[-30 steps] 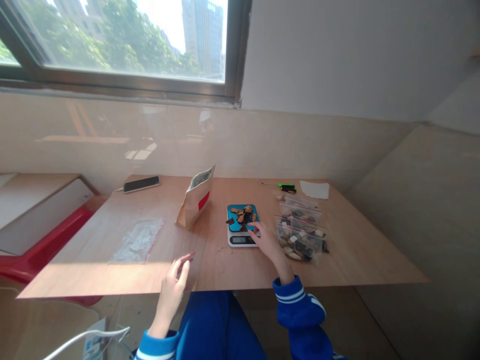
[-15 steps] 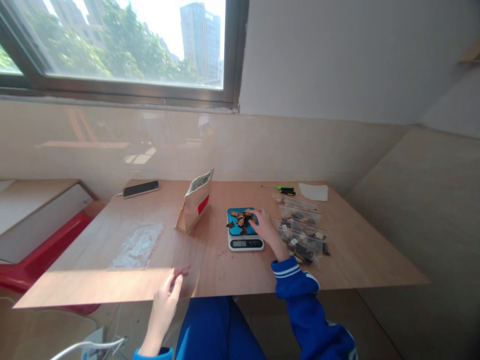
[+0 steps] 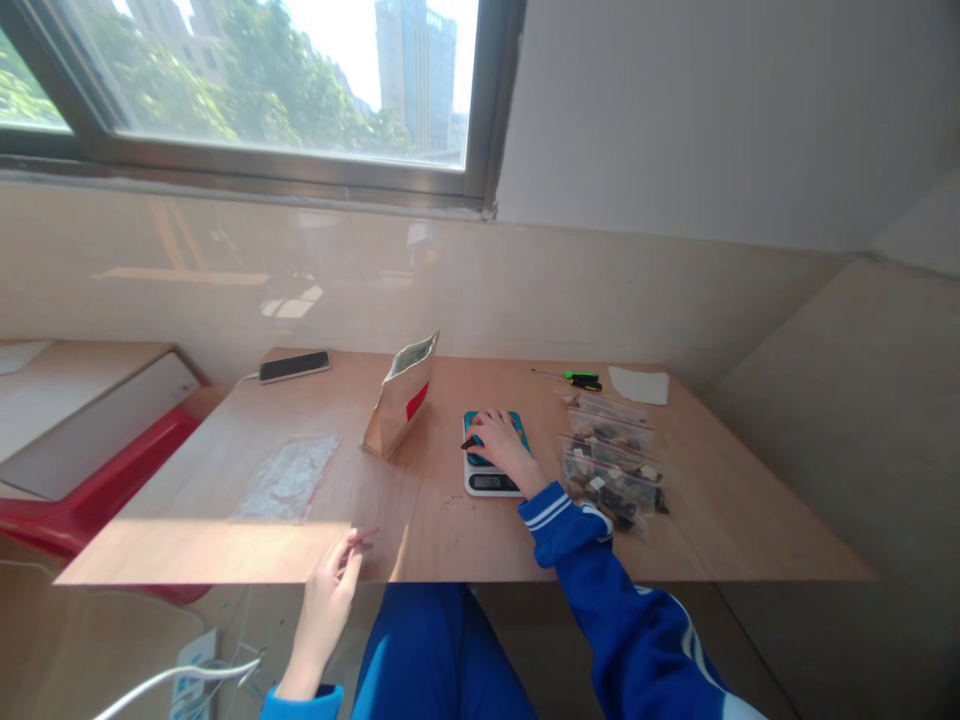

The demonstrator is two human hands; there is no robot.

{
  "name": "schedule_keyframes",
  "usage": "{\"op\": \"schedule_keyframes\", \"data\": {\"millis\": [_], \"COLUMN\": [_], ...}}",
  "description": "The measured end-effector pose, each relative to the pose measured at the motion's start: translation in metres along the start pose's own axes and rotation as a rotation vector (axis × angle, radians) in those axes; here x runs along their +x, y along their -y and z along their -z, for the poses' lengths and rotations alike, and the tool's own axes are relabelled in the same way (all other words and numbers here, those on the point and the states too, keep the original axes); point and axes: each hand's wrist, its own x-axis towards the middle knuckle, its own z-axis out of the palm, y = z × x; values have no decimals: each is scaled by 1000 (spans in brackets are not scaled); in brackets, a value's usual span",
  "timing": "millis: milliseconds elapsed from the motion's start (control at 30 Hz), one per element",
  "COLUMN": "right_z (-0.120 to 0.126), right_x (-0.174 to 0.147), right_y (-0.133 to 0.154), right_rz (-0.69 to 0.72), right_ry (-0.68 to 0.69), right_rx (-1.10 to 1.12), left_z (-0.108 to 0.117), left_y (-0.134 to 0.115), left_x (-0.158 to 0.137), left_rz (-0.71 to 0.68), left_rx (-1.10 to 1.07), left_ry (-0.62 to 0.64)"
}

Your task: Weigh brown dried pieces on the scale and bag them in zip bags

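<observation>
My right hand [image 3: 499, 440] lies over the blue plate of a small digital kitchen scale [image 3: 486, 484], its fingers curled down around dried brown pieces. One dark dried piece [image 3: 469, 443] shows beside the fingertips; the hand hides most of the pile. The pieces look like dried mushroom or herb slices, and I cannot tell which. At the table's front edge my left hand [image 3: 339, 570] rests empty, fingers loosely apart. Left of the scale stands a kraft paper bag [image 3: 396, 400] with a red label and its top open.
Zip bags [image 3: 611, 470] of dried pieces overlap right of the scale. Behind them lie screwdrivers [image 3: 581, 380] and white paper [image 3: 639, 385]. A clear plastic bag [image 3: 289, 480] lies left, a phone [image 3: 294, 366] at the back left. Crumbs dot the table [image 3: 435, 540] before the scale.
My right hand has moved left, from the right side of the pile to over it, covering the pieces. My left hand has barely moved. The view has shifted slightly.
</observation>
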Motion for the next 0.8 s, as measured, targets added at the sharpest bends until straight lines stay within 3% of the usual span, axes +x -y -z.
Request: {"op": "schedule_keyframes", "data": {"millis": [100, 267, 367, 533, 667, 800], "right_z": [26, 103, 133, 130, 116, 93], "right_x": [4, 35, 59, 72, 52, 12], "right_y": [-4, 3, 22, 43, 32, 20], "right_rz": [-11, 20, 112, 183, 131, 45], "right_ry": [-90, -604, -647, -500, -580, -630], "right_rx": [70, 336, 364, 299, 417, 615], "left_z": [2, 1, -1, 1, 7, 4], "left_y": [1, -2, 0, 12, 14, 3], "left_x": [1, 1, 1, 2, 4, 8], "left_rz": [6, -6, -24, -39, -12, 3], "left_rx": [-8, -6, 21, 14, 11, 65], "left_ry": [-20, -16, -1, -21, -91, -150]}}
